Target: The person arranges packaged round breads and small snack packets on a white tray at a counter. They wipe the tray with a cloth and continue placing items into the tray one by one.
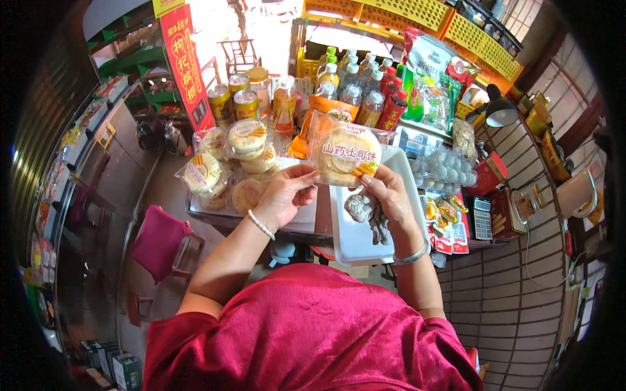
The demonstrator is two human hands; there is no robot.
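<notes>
Between my two hands, upright above the table, is a round flat cake in a clear printed wrapper (348, 152). My left hand (292, 191) pinches its lower left edge between thumb and fingers. My right hand (390, 195) grips the lower right edge, with the thumb on the front. Beneath the right hand, a crumpled grey cloth (368, 213) lies in a white plastic tray (359, 251). A pile of similar wrapped cakes (203, 173) rests at the left of the table. Behind the held cake stands an orange snack pouch (304, 133).
Several drink bottles (350, 76) and cans (246, 104) stand at the back. An egg carton (442, 171), small snack packets (444, 217) and a calculator (482, 217) lie to the right, below a black lamp (501, 113). A chair with a magenta cover (159, 242) stands at the left.
</notes>
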